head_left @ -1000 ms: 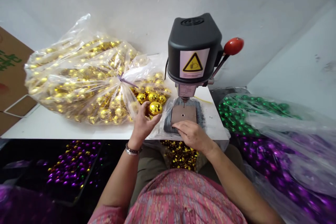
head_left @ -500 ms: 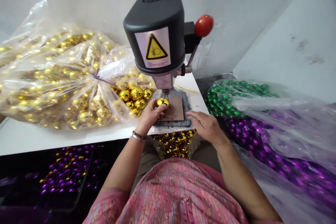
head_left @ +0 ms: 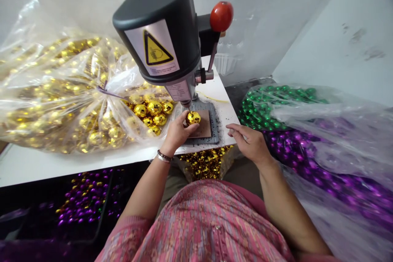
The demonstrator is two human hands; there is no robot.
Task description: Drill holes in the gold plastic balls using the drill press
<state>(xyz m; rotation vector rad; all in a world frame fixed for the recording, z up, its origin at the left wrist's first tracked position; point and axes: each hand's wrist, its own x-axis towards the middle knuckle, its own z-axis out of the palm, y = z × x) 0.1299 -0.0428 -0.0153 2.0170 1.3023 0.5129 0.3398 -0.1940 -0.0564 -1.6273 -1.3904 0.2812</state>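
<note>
A shiny gold faceted ball [head_left: 193, 118] sits over the brown board [head_left: 205, 127] on the grey base [head_left: 213, 131] of a small drill press. My left hand [head_left: 176, 133] has its thumb and fingers closed about the ball's left side, beneath the press's chuck [head_left: 186, 104]. To the right, my right hand [head_left: 250, 143] hovers off the base's edge. Its index finger points left and its other fingers are loosely bent; I see nothing held in it. Above my left hand is the black drill press head [head_left: 156, 24], with a warning label and a red-knobbed lever [head_left: 221, 16].
A clear plastic bag [head_left: 61, 102] of gold balls covers the white table's left part, with loose gold balls [head_left: 154, 107] at its mouth. Bags of green balls [head_left: 260, 108] and purple balls [head_left: 291, 155] lie at right. More gold pieces [head_left: 204, 163] show below the table edge.
The ball in my left hand has shifted slightly right over the board and now shows more of its surface. My right hand has drawn away to the right. The view has shifted.
</note>
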